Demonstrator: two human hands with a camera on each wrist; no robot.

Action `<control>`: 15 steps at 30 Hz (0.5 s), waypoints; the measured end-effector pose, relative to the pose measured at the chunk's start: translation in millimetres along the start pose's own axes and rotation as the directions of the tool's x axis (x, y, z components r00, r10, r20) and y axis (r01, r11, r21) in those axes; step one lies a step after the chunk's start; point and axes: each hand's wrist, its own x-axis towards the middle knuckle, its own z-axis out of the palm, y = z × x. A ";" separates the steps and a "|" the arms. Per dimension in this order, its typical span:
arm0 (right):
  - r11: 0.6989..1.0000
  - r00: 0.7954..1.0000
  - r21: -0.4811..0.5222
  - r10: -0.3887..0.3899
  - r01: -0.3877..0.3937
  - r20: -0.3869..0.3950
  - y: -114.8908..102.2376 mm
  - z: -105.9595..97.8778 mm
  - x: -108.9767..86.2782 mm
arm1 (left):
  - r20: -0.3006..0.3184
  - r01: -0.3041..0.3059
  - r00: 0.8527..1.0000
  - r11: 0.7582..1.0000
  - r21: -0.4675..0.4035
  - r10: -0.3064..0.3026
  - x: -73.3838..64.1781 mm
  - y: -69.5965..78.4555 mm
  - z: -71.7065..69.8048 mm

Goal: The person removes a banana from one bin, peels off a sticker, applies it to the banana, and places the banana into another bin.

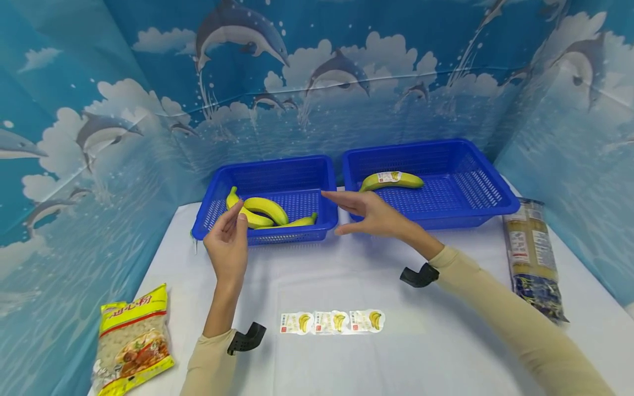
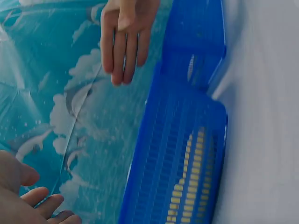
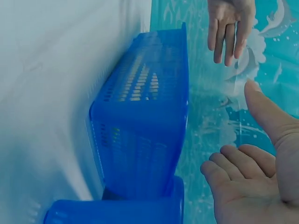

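While I follow the feeds from a distance, a dolphin-print curtain [image 1: 337,126] fills the back and both sides. White tabletop [image 1: 327,280] below it. 2 blue slotted baskets stand along the far side, just beside each other: right basket [image 1: 446,221], left basket [image 1: 282,173]. Beige sleeves [image 1: 505,313] reach in from the near edge, 1 per side. Packages next: a yellow-topped bag [image 1: 134,341] lies at near left; a long clear package [image 1: 532,253] with a dark blue end lies at far right, its top by the right basket. I log the person's left hand [image 1: 228,236] raised above the left basket's near side, fingers relaxed, slim gaps between them. Right hand [image 1: 369,212] raised near the join of the 2 baskets, palm turned toward the other hand; 4 fingers lightly curved and side by side, thumb held well away. 3 yellow bananas [image 1: 269,208] lie in the left basket, toward its near left; 1 labelled banana [image 1: 411,180] lies in the right basket, toward its left. Black wrist straps [image 1: 419,276], 1 per arm. Smallest: 3 banana-print labels [image 1: 327,323] in a row on the tabletop, between the forearms.
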 end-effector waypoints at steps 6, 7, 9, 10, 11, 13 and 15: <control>0.999 1.000 -0.038 0.010 -0.010 0.010 0.6 9.3 1.7 | -0.140 -0.001 0.990 0.999 0.047 0.007 15.3 -15.1 -22.9; 0.999 1.000 -0.037 0.011 -0.011 0.011 0.8 10.2 1.9 | -0.163 0.007 0.987 0.998 0.064 0.004 17.5 -17.4 -26.8; 0.999 1.000 -0.033 0.010 -0.009 0.013 2.1 11.7 2.3 | -0.213 0.025 0.977 0.996 0.090 -0.005 21.8 -21.6 -34.4; 0.999 1.000 -0.031 0.010 -0.009 0.015 2.8 12.4 2.7 | -0.240 0.040 0.971 0.993 0.108 -0.013 23.8 -23.8 -38.0; 0.999 1.000 -0.033 0.008 -0.007 0.018 3.8 13.2 3.0 | -0.265 0.059 0.964 0.991 0.123 -0.025 25.7 -25.3 -41.4; 0.999 1.000 -0.035 0.007 -0.006 0.023 4.4 14.4 3.4 | -0.316 0.108 0.947 0.984 0.142 -0.058 29.2 -27.8 -47.3; 0.999 1.000 -0.039 0.007 -0.006 0.027 4.8 15.3 3.8 | -0.366 0.187 0.922 0.972 0.141 -0.124 32.7 -29.9 -52.4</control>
